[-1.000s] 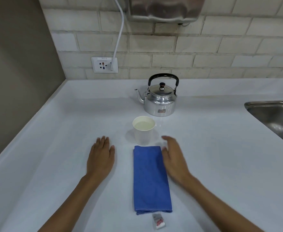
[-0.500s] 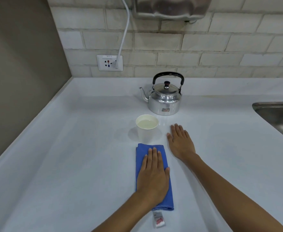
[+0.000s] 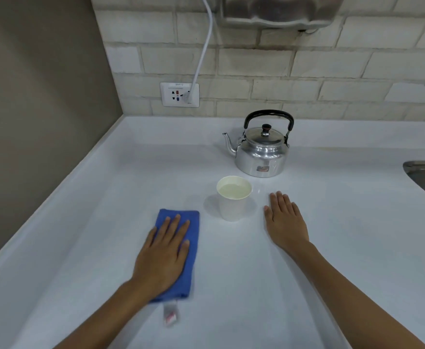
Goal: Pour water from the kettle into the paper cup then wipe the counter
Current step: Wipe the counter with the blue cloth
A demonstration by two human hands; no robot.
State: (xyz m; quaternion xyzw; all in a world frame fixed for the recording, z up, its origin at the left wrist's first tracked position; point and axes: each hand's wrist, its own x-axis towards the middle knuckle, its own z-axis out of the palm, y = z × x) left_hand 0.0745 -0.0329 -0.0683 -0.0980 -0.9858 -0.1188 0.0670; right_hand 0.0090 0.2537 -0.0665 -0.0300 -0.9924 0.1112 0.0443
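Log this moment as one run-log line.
phase: wiping | left hand: flat on blue cloth | right hand: flat on counter | paper cup: filled, upright | kettle: set down

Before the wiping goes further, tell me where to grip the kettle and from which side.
Grip the kettle by its black arched handle, from above. The handle stands upright over the lid, clear all round, and the spout points left, so the right hand, nearer and free, probably suits.

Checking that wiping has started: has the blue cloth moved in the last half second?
Yes. The blue cloth, under the left hand, has slid left: it lay directly in front of the paper cup and now sits to the cup's left.
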